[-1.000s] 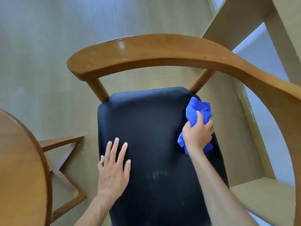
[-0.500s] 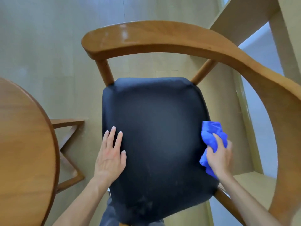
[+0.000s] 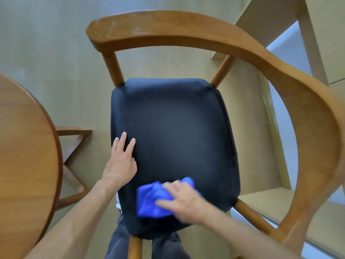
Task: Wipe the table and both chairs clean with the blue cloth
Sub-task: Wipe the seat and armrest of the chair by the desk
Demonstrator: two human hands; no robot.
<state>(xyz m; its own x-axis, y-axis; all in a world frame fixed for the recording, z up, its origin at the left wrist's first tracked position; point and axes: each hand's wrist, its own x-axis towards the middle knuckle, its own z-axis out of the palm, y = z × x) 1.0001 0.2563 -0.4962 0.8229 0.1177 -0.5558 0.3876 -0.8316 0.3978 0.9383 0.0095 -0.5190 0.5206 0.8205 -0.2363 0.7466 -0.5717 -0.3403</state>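
Observation:
A wooden chair (image 3: 186, 25) with a curved backrest and a black padded seat (image 3: 173, 128) stands below me. The crumpled blue cloth (image 3: 151, 200) lies on the seat's near edge, pressed down under my right hand (image 3: 184, 200), which grips it. My left hand (image 3: 121, 161) rests flat on the seat's left side, fingers apart, holding nothing. The round wooden table (image 3: 24, 156) fills the left edge of the view. Only one chair is in view.
The table's wooden base (image 3: 74, 146) sits on the floor between table and chair. A pale wooden shelf unit (image 3: 270, 200) stands close on the right, behind the chair's armrest. My dark trouser legs (image 3: 119, 240) touch the seat's front.
My right hand has dragged the blue cloth from the seat's right edge down and left to its near edge. The left hand stayed on the seat's left side.

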